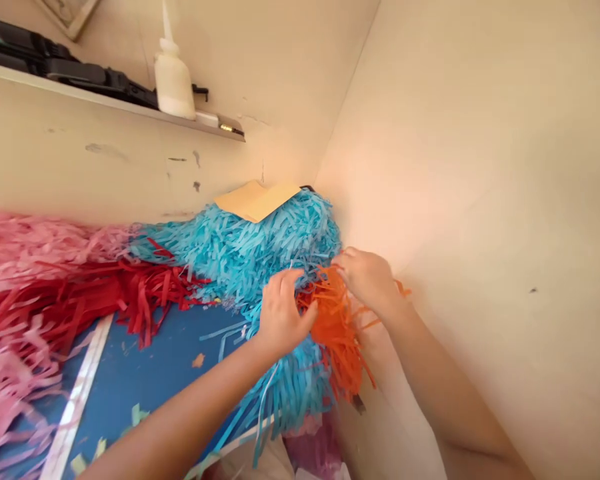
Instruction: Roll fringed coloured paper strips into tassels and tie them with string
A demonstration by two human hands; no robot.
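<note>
My left hand (pixel 285 310) was open, with its thumb held apart from the fingers, over the big heap of bright blue paper fringe (pixel 240 250). My right hand (pixel 367 275) was bent in at the top of the bunch of thin orange paper strips (pixel 335 333). Its fingertips were partly hidden, so I could not tell if they pinched any strips. The orange bunch was beside the blue heap, near the plain cream wall (pixel 480 200), at the corner end of the flat blue table (pixel 150 360).

I thought the thin strips could rip if I tugged too hard. Orange and blue touched, so they could get tangled, and one pull could drag both. Some blue strips hung over the table edge, so their weight could make the heap slide off. The folded pale orange paper sheet (pixel 255 202) lay loose on top, and a bump could knock it down. The shiny red paper strips (pixel 130 287) lay against the blue too and could get mixed in.
</note>
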